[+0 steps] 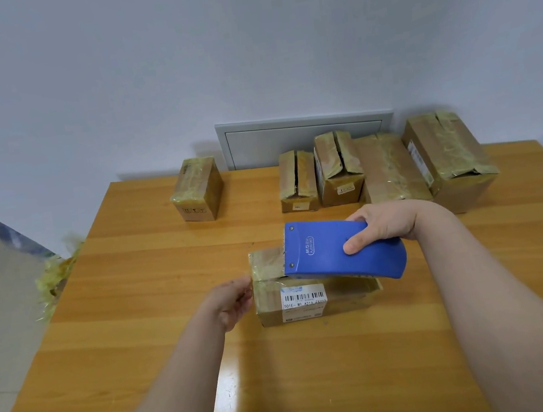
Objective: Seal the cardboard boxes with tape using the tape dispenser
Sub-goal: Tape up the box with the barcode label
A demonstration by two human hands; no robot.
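Note:
A small cardboard box (310, 301) with a barcode label lies in the middle of the wooden table (157, 290). My right hand (381, 226) grips a blue tape dispenser (335, 252) that lies across the box's top, its toothed edge near the top's left end. Yellowish tape covers the left part of the top. My left hand (236, 302) presses against the box's left end with its fingers lightly curled; whether it pinches tape there I cannot tell.
Along the table's far edge stand several cardboard boxes: one taped box (197, 189) at the left, and a row at the right (385, 166), some with flaps apart. A heap of crumpled yellow tape (55, 279) hangs off the table's left edge.

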